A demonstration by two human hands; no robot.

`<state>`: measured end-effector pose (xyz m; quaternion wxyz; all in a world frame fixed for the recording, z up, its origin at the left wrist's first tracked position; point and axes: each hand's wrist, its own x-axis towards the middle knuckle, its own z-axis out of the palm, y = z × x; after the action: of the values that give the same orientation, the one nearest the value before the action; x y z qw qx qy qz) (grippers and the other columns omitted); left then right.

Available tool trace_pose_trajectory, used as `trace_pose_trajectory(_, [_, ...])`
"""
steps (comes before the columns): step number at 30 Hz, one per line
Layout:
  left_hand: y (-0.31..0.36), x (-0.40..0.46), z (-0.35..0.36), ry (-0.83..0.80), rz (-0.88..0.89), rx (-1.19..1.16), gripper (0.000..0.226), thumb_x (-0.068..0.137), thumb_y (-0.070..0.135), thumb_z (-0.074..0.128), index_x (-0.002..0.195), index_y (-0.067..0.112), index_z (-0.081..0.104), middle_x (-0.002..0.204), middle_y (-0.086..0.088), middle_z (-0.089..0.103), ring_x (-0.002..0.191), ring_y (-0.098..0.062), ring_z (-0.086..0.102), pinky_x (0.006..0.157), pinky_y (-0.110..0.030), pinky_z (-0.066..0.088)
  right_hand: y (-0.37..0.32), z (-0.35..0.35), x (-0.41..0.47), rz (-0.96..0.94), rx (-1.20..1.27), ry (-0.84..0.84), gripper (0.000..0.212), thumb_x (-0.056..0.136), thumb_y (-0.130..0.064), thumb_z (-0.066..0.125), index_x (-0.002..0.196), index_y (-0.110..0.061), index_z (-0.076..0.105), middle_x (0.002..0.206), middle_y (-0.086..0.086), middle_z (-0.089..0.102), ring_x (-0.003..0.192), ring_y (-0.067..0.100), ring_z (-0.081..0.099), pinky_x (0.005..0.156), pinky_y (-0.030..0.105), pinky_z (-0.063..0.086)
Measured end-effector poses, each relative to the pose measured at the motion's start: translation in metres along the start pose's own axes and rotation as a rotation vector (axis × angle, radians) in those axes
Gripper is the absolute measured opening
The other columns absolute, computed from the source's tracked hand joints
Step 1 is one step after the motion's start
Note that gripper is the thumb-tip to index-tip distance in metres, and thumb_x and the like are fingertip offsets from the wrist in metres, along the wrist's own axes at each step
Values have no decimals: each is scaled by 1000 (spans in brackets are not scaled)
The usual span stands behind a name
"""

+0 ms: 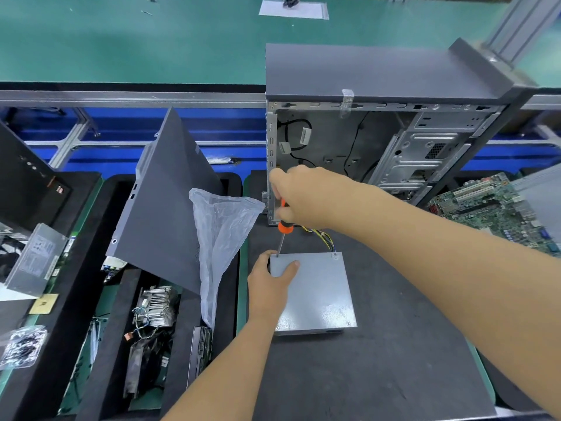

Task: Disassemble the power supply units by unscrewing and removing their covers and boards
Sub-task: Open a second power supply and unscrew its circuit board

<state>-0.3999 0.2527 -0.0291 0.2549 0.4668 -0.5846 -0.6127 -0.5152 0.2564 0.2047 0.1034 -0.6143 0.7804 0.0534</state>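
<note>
Head: right hand [299, 196] grips screwdriver [283, 227] upright.

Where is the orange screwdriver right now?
The orange screwdriver is near the middle of the head view, gripped by the right hand, with its tip on the far left corner of the grey power supply unit that the left hand steadies.

Case: I see an open grey metal computer tower case [379, 126] standing at the back of the dark foam mat [379, 360].
Panel: a loose dark grey side panel [170, 202] leans tilted to the left of the mat.
Bag: a clear plastic bag [218, 235] hangs against that panel.
Board: I make out a green motherboard [491, 208] at far right.
Heatsink: a finned silver heatsink [158, 305] lies in the black tray [100, 329] at lower left.
</note>
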Motion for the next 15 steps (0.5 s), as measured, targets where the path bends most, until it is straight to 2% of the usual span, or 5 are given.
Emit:
trace_pose_trajectory(5, [2,-2,-1,-6,-5,-6,33,80,40,81,105,38,60,100,6,66,85,-10,64,67,-24,54,1,0,3,-31,274,-78,29,87,-16,69,107,-21,48,96,-1,53,85,20,54,56,29,40])
trace_pose_trajectory(7, [3,-3,-1,-3,-1,-12,32,79,38,82,103,39,60,98,8,67,80,-3,64,63,-17,51,-3,0,1,11,306,-82,33,90,-44,66,105,-21,48,91,-2,51,79,19,54,56,30,39])
trace_pose_trajectory(10, [3,-2,-1,2,-11,-12,33,79,37,82,104,38,60,101,5,68,87,-11,67,71,-28,58,-7,-3,-2,109,14,-41,60,91,-76,32,88,-17,46,78,3,44,68,20,48,50,32,33])
trace_pose_trajectory(13, [4,-2,0,4,-19,-4,33,80,36,81,104,38,59,104,2,66,96,-22,66,82,-43,58,-12,-9,-4,-1,-404,-37,28,105,-47,34,119,-33,54,75,6,35,63,21,43,46,31,28])
trace_pose_trajectory(15, [4,-2,0,-1,-18,-17,32,81,35,81,104,38,59,105,1,66,99,-23,65,85,-45,58,-13,-7,-2,-3,-381,-5,33,106,-42,34,130,-25,50,73,4,30,56,19,34,47,30,24])
